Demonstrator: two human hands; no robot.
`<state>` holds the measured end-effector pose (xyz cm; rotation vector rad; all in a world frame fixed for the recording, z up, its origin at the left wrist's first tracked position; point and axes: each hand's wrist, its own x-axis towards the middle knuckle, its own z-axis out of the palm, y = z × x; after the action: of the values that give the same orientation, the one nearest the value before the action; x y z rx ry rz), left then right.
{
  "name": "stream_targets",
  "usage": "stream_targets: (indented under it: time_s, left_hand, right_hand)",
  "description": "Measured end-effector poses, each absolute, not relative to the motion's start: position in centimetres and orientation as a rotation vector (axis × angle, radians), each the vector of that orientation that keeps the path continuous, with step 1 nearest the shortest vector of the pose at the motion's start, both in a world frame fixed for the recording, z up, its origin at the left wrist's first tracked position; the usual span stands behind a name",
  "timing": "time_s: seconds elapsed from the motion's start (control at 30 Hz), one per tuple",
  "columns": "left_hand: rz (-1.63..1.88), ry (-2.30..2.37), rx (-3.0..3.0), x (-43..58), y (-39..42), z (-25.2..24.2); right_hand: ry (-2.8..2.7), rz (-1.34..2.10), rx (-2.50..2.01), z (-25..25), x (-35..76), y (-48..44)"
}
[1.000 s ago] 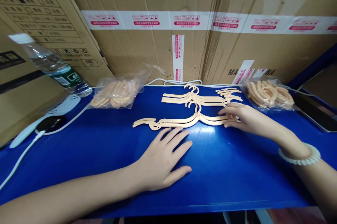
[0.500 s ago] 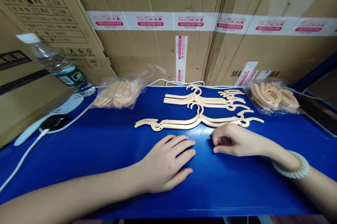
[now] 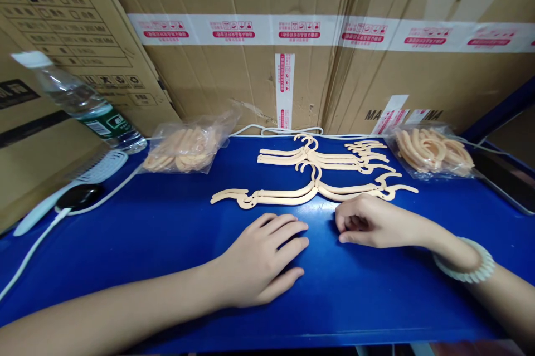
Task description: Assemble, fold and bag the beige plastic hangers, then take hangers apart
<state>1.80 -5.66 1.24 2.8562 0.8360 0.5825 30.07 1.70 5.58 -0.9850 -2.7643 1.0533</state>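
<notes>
From the head view, the right hand has drawn back off the hangers and rests loosely clenched on the bench just before them, its grip empty. The left hand lies flat, released. Nothing touches the hangers now. There are two piles, this one and a far pile, plus two bags and one bottle.

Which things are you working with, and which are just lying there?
Working with: near hangers, by left hand and right hand; hanger stack behind; left bag and right bag of curved pieces.
Just lying there: water bottle, white comb, black puck, white cable, dark tablet.
</notes>
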Motion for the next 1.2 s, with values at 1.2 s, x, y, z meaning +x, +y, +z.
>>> stream_targets:
  time_s: [1.2]
  left_hand:
    - [0.894,0.845,2.329,1.4,-4.6,1.1]
  right_hand:
    - [-2.777,1.062,-1.006,5.6,30.1,1.7]
